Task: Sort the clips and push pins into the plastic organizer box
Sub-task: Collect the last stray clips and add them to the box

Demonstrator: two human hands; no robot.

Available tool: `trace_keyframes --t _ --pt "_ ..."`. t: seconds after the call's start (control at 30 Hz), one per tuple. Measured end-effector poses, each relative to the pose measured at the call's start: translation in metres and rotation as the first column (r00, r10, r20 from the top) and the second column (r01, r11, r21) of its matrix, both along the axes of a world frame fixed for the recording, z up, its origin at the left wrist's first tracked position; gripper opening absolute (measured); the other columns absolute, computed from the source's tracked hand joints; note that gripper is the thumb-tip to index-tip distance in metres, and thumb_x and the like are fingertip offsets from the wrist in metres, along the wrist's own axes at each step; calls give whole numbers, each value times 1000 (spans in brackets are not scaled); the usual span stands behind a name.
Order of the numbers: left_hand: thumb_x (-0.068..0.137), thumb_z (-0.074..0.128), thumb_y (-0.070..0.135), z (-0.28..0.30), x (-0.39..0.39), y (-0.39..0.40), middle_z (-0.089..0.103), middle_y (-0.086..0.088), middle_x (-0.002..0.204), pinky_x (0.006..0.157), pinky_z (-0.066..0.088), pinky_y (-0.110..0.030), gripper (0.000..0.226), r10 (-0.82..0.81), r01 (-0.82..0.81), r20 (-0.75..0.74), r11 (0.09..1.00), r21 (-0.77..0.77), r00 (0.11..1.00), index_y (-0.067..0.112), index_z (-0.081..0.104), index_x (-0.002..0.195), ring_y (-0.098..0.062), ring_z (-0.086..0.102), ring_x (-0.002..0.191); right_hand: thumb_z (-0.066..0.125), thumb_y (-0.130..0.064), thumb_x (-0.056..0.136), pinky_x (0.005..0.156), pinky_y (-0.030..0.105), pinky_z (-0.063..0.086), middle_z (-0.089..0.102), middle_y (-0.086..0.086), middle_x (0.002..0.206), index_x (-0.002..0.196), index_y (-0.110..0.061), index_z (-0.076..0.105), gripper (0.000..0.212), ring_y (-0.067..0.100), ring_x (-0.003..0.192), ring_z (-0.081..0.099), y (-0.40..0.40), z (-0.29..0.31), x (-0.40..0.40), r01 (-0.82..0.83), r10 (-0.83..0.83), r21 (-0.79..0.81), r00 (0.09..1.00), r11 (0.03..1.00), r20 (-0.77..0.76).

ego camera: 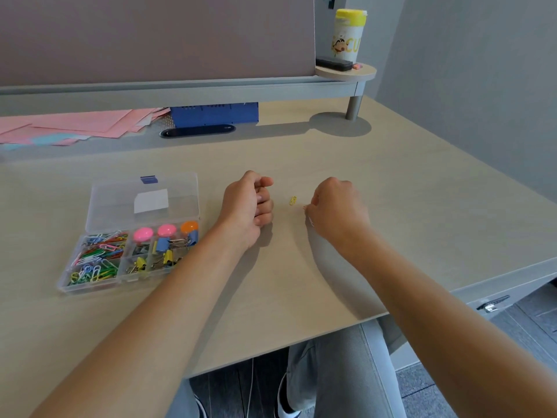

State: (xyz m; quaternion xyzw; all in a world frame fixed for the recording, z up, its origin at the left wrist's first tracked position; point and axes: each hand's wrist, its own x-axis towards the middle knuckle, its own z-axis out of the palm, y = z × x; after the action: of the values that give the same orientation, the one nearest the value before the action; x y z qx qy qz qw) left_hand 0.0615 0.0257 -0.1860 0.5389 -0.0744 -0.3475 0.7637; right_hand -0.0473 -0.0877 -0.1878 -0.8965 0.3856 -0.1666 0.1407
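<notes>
The organizer box (129, 254) sits open on the worktop (391, 182) at the left, lid tilted back, its compartments holding paper clips (96, 257), binder clips (162, 254) and round push pins (166, 230). The left hand (248, 206) rests just right of the box, fingers curled into a loose fist (whether anything is inside cannot be told). The right hand (337, 212) is nearby, its curled fingers pinching thin clips. One yellow paper clip (292, 200) lies on the worktop between the hands.
</notes>
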Motion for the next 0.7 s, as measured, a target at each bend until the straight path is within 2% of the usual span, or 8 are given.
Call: trace_keyframes --t 0.17,0.23,0.33,0.5,0.7 --pt "95 42 19 -1 -1 -2 28 5 52 35 12 -18 17 -8 7 3 1000 26 1000 10 55 86 -10 17 39 74 -15 68 66 35 59 68 8 80 81 -9 67 16 28 74 66 -18 12 12 -7 21 153 996 988 -85" --pt "95 43 19 0 -1 -2 28 5 52 36 12 -18 17 -11 11 0 999 33 1000 10 55 86 -10 17 39 77 -21 69 62 32 54 66 8 76 79 -8 62 23 29 73 64 -24 17 15 -15 45 217 990 976 -135" --pt "95 42 19 0 0 -2 28 5 52 36 12 -18 18 -14 14 -4 999 34 1000 10 55 86 -10 18 39 76 -24 74 53 26 41 58 7 65 72 -9 54 27 25 57 54 -29 23 15 -30 90 288 977 957 -195" --pt "95 42 19 -2 0 -3 29 6 51 37 11 -19 18 -18 18 -4 999 40 1000 10 55 87 -10 17 40 71 -25 81 49 24 33 49 7 59 67 -9 51 29 24 48 43 -30 27 14 -78 160 291 950 954 -268" --pt "95 43 20 -4 1 -3 29 6 51 36 13 -19 18 -21 22 -5 999 43 1000 10 56 88 -10 17 40 71 -31 83 51 25 36 53 10 59 73 -8 55 30 27 49 47 -36 26 14 -112 211 312 930 944 -302"
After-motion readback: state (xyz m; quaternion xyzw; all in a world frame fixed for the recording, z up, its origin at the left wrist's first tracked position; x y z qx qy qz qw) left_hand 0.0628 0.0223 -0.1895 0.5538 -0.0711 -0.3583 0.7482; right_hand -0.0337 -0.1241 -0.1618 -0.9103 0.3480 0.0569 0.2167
